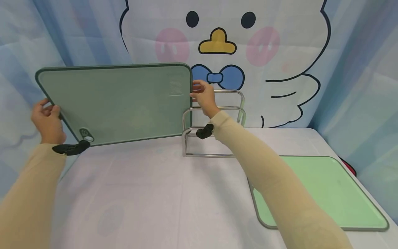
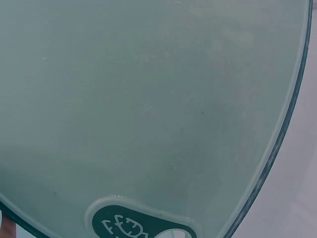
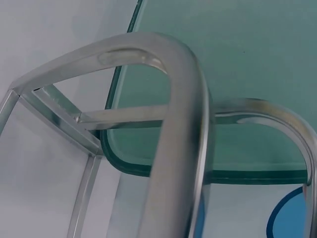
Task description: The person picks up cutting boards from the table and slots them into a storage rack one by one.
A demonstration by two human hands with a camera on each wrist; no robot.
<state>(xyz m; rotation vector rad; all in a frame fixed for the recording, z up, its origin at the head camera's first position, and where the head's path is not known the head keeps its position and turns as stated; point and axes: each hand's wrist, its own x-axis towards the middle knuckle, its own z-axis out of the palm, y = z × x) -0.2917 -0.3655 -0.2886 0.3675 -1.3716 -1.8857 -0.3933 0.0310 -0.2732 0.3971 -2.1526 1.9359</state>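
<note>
A grey-green cutting board with a dark green rim is held up on its long edge at the left, its right end at the metal rack. My left hand grips the board's left edge, above the corner with the small oval hole. At the opposite edge, my right hand pinches the rim between thumb and fingers. In the right wrist view, the board's corner shows behind the rack's front bar and in front of or between its rear bars; exactly which, I cannot tell.
A second, light green cutting board lies flat on the white-covered table at the right, partly behind my right forearm. Behind the table hangs a curtain with a cartoon bird. Something red and black shows at the table's right edge.
</note>
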